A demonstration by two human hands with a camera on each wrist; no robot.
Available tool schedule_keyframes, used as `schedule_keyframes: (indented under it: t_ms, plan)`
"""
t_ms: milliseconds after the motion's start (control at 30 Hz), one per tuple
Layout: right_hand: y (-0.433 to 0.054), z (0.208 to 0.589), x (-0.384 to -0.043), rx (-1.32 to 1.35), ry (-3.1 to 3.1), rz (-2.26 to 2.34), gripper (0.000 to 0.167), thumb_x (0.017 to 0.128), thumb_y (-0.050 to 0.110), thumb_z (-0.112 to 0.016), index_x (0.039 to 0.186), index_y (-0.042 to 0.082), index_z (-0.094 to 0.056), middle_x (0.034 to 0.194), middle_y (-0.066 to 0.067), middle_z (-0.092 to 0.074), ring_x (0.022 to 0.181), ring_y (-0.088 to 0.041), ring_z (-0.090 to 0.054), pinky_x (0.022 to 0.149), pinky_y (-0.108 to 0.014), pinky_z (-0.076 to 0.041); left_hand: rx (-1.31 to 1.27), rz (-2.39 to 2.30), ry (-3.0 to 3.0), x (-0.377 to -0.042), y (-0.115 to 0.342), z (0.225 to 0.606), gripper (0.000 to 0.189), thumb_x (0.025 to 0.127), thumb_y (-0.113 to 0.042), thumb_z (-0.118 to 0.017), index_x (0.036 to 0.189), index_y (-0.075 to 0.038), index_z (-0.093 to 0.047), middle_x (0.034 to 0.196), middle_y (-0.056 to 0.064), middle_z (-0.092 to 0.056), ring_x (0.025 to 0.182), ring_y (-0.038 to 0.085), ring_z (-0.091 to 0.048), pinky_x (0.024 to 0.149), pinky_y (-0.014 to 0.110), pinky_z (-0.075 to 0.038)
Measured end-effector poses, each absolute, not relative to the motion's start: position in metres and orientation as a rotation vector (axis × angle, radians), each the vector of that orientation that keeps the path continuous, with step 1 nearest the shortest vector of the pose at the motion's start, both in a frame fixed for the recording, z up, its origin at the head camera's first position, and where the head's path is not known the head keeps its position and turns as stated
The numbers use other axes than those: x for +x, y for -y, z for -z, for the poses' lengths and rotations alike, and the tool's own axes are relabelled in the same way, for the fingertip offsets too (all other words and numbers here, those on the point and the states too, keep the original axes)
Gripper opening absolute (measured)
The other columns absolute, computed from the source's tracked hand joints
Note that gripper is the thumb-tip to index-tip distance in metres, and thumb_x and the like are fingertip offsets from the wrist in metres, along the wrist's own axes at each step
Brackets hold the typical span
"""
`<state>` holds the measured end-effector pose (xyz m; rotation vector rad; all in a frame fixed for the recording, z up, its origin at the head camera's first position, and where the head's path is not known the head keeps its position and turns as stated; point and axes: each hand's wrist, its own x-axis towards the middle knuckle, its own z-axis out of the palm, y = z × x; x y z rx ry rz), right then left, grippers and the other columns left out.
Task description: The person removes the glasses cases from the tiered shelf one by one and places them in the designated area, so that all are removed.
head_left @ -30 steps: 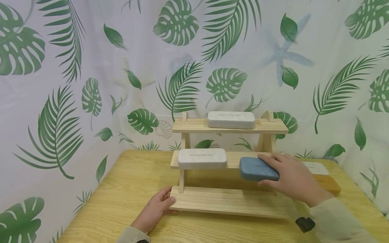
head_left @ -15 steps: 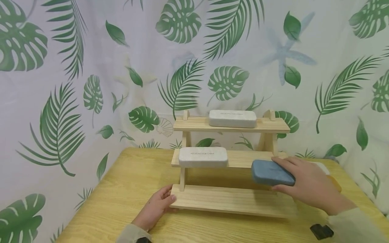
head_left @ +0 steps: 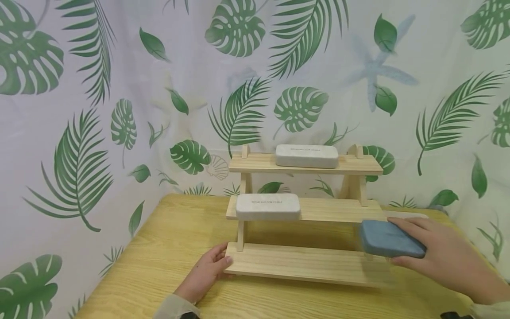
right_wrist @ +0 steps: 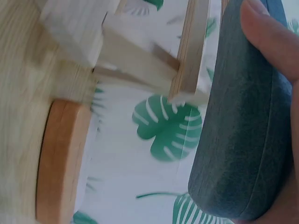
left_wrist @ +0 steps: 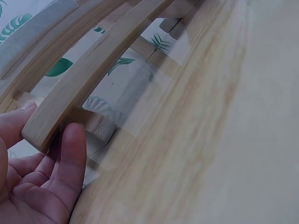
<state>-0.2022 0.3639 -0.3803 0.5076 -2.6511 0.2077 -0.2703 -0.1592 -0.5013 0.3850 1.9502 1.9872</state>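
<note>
My right hand (head_left: 450,254) holds a blue glasses case (head_left: 390,239) between thumb and fingers, in front of the right end of a three-tier wooden display shelf (head_left: 307,263). In the right wrist view the blue case stands large beside the thumb. At the lower left, my left hand (head_left: 205,272) grips the end of the bottom tier; the left wrist view shows its thumb on one face of the board and fingers on the other. A white glasses case (head_left: 268,207) lies on the middle tier's left part, and another white case (head_left: 307,156) on the top tier.
Behind my right hand, a further white case (head_left: 414,215) is partly covered on the wooden table (head_left: 159,239). An orange case (right_wrist: 63,161) rests on the table in the right wrist view. A leaf-patterned curtain (head_left: 119,177) closes off the back and sides.
My right hand has carried the blue glasses case right and lower, from before the middle tier to the shelf's right end. My left hand keeps its grip in the same place.
</note>
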Motion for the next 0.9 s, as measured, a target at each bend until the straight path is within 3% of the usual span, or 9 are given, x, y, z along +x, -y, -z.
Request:
schedule_keyframes:
  t_ms: [167,400,667,900]
  plan:
    - [-0.380,0.387,-0.196,0.445,2.668,-0.184,0.092,0.068,0.062,-0.086,0.142,0.014,-0.059,0.126,-0.018,-0.061,0.102,-0.040,-0.060,0.068,-0.051,-0.051,0.380,-1.986,-1.958,-0.271,0.160,0.501,0.075,0.104,-0.028,-0.060,0.157,0.007,-0.020,0.133,0.023,-0.056,0.117,0.032,-0.061,0.091,0.044,-0.058]
    - [-0.403,0.405,-0.195,0.296,2.811,-0.164,0.097,0.071,0.066,-0.082,0.143,0.006,-0.055,0.125,-0.028,-0.058,0.105,-0.049,-0.055,0.076,-0.064,-0.049,0.381,-1.987,-1.955,-0.271,0.160,0.502,0.075,0.105,-0.028,-0.059,0.157,0.007,-0.020,0.134,0.023,-0.055,0.117,0.032,-0.061,0.091,0.044,-0.058]
    - [-0.436,0.438,-0.203,0.242,2.892,-0.146,0.102,0.072,0.067,-0.080,0.141,-0.002,-0.054,0.122,-0.034,-0.056,0.102,-0.055,-0.054,0.077,-0.067,-0.048,0.389,-1.988,-1.961,-0.271,0.160,0.502,0.074,0.105,-0.027,-0.059,0.157,0.007,-0.020,0.133,0.022,-0.056,0.116,0.031,-0.061,0.091,0.044,-0.058]
    - [-0.448,0.459,-0.212,0.177,2.979,-0.205,0.105,0.072,0.072,-0.076,0.142,-0.003,-0.051,0.130,-0.037,-0.048,0.108,-0.062,-0.046,0.080,-0.071,-0.044,0.396,-1.985,-1.952,-0.271,0.160,0.503,0.074,0.105,-0.027,-0.058,0.158,0.006,-0.018,0.132,0.021,-0.056,0.117,0.031,-0.060,0.091,0.044,-0.057]
